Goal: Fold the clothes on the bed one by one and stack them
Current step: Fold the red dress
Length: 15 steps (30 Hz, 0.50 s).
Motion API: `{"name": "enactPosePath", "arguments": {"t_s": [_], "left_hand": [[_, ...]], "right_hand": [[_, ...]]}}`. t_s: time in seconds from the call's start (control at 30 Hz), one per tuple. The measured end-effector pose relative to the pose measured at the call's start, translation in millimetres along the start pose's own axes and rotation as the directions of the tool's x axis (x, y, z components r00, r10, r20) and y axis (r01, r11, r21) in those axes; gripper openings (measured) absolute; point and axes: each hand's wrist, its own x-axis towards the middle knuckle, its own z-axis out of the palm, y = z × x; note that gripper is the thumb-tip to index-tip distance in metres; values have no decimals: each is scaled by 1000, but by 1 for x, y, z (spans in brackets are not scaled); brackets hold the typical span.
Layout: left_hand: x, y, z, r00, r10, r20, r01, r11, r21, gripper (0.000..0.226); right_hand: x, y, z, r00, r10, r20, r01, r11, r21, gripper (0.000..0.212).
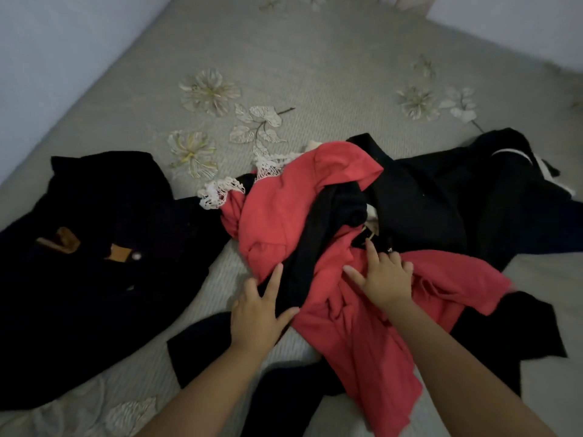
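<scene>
A heap of clothes lies in the middle of the bed [284,58]. On top is a red garment [284,209] with white lace trim [217,192], crossed by a black strip of cloth [303,266]. Black garments [441,197] spread out to the right of it. My left hand [258,313] lies with spread fingers on the lower end of the black strip. My right hand [383,277] rests with fingers spread on the red garment, its fingertips at a dark piece in the heap's centre. Neither hand plainly grips anything.
A large black garment [94,263] with brown patches lies flat at the left. More black cloth [293,392] sits at the near edge between my forearms. The grey bedcover with embroidered flowers stretches behind the heap. A pale wall [47,42] runs along the left side.
</scene>
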Motion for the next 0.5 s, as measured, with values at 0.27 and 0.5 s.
{"name": "enactPosePath", "arguments": {"t_s": [0.27,0.5], "left_hand": [[57,-42,-94,937,277,-211,-201,925,322,88],[75,-41,-146,991,-65,-121,105,925,364,62]], "right_hand": [[-39,0,-13,893,-303,-334,320,947,-3,85],[-121,16,-34,888,-380,259,359,925,126,116]]}}
